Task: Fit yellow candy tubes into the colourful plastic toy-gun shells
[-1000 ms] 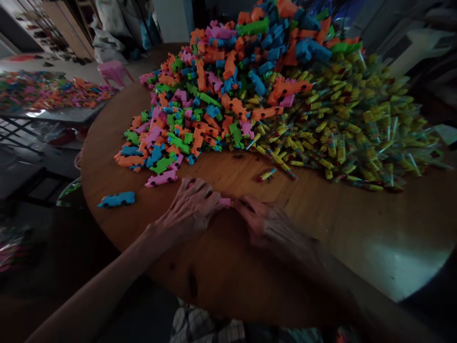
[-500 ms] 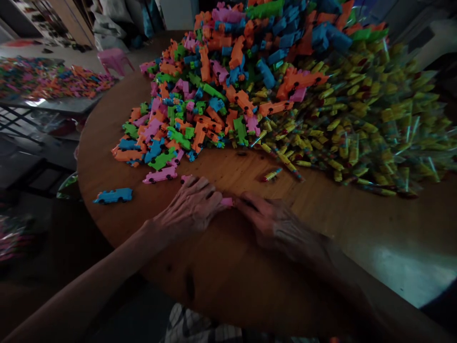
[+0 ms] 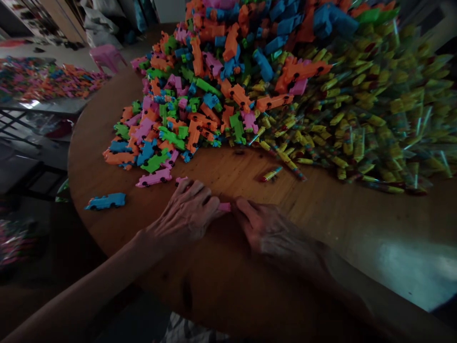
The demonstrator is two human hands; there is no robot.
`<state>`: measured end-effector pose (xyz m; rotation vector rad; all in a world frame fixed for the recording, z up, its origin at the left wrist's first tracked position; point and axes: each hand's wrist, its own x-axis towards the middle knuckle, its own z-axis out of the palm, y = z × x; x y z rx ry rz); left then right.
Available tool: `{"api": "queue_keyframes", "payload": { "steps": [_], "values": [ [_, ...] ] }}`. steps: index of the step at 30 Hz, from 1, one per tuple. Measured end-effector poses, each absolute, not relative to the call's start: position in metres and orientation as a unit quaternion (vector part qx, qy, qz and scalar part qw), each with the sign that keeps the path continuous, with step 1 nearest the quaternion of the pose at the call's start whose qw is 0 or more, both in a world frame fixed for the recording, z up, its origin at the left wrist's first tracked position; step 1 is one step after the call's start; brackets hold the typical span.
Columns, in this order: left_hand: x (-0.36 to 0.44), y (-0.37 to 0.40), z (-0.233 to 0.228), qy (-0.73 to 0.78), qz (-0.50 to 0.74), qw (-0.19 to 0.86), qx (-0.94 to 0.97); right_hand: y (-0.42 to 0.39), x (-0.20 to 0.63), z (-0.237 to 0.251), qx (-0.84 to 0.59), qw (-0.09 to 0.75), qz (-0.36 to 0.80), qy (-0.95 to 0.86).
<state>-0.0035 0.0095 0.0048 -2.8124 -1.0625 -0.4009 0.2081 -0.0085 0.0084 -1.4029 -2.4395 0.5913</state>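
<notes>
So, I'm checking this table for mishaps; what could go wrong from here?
The pink piece pokes out from the left hand, its tip by the right hand's fingers; it might slip, or a fingertip could get pinched.

The blue toy lies near the table's edge, so a stray nudge may send it off.

The toy pile is loose and meets the yellow packets, so a slide could mix them further.

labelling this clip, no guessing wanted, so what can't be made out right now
All in the head view:
Whether the pink piece and pink bit are one toy: the left hand covers between.
What, if anything, the right hand grips: hidden behind the hand itself.
Top of the toy pile: cut off by the upper edge.
Any print on the yellow packets: blurred.
</notes>
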Motion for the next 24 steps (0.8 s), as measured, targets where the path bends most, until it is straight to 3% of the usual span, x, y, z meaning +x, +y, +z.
{"api": "queue_keyframes", "payload": {
  "steps": [13, 20, 24],
  "values": [
    [-0.006, 0.006, -0.007, -0.408, -0.153, 0.024, -0.9, -0.017, 0.211, -0.008, -0.477, 0.191, 0.181, -0.839],
    [-0.007, 0.003, -0.009, -0.396, -0.151, 0.038, -0.905, -0.014, 0.209, -0.003, -0.473, 0.171, 0.149, -0.851],
    [-0.013, -0.001, -0.001, -0.39, -0.207, 0.024, -0.897, -0.016, 0.23, 0.017, -0.397, 0.283, 0.069, -0.871]
  ]
}}
